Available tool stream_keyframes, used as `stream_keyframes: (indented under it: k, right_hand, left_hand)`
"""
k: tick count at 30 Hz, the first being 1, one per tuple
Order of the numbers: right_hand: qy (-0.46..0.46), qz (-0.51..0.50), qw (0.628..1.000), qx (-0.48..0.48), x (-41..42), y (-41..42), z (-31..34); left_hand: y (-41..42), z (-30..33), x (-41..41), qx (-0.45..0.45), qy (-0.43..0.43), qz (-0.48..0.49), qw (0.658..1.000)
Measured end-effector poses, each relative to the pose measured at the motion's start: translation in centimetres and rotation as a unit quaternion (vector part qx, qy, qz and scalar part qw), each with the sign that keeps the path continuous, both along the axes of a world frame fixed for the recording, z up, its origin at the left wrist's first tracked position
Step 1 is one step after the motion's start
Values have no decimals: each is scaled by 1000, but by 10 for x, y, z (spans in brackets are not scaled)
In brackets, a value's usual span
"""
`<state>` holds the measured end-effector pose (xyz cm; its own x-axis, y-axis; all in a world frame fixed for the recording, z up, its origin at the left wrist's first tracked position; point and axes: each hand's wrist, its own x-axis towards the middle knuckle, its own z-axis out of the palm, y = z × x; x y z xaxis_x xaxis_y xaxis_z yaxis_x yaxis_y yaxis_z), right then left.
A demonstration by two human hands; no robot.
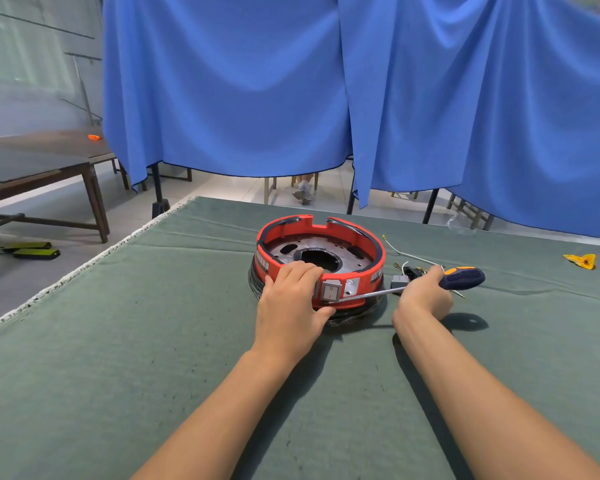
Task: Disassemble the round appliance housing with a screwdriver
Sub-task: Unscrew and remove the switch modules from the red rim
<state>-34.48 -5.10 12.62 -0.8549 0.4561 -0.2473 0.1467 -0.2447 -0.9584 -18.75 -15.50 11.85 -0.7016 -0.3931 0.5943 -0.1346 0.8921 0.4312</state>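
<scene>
- At the far left, a dark wooden side table [45,161] is standing on the floor, with a small orange object [94,137] lying on its top and two flat yellow-green pads [32,249] on the floor near it.
- My left hand [293,299] is gripping the near rim of the round red plastic appliance housing [321,263], fingers curled over the top edge and thumb pressing the outer wall, just beside the grey rocker switch [331,292].
- That housing is sitting on the green felt-covered table [153,341], slightly right of its middle, open side up, with a perforated metal plate showing inside.
- My right hand [426,292] is wrapping around the blue-and-orange-handled screwdriver [461,277]; its steel shaft is lying nearly level, reaching left to the housing's wall below the switch.
- Loose white wires with yellow terminals [409,256] are lying just behind that hand.
- Far right, a crumpled yellow scrap [581,260] is resting on the felt, before hanging blue curtains [361,81].
</scene>
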Motion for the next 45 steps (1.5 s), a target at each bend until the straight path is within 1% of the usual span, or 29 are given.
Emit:
stream_keyframes:
  k: [5,9,13,21,25,29,34,39,42,45]
  right_hand:
    - [1,8,1000,7,1,-5,5]
    - [0,15,999,-29,3,3,3]
    - [24,14,999,-31,9,13,4]
    - [66,37,997,-24,26,28,13]
    - [53,50,996,-44,22,31,9]
    - [15,57,996,-67,16,30,-8]
    - [-6,70,997,-40,4,18,-9]
    - [-26,93,995,6,-9,13,-10]
    - [-33,126,991,-7,-10,17,-11]
    - [-29,109,993,-26,-1,23,-8]
  left_hand:
    - [-1,-1,-2,3,8,-1,1000]
    - [-2,0,-3,13,6,-2,1000]
    - [-3,1,-4,34,-4,-3,999]
    - [0,2,-4,41,-7,4,999]
    - [2,2,-3,10,-14,-2,1000]
    - [2,2,0,-4,-8,-20,1000]
    - [2,0,1,-32,-8,-20,999]
    - [1,-4,-2,-27,5,-21,999]
    - [3,-5,-4,-24,11,-17,1000]
    - [3,-5,-4,-23,10,-11,1000]
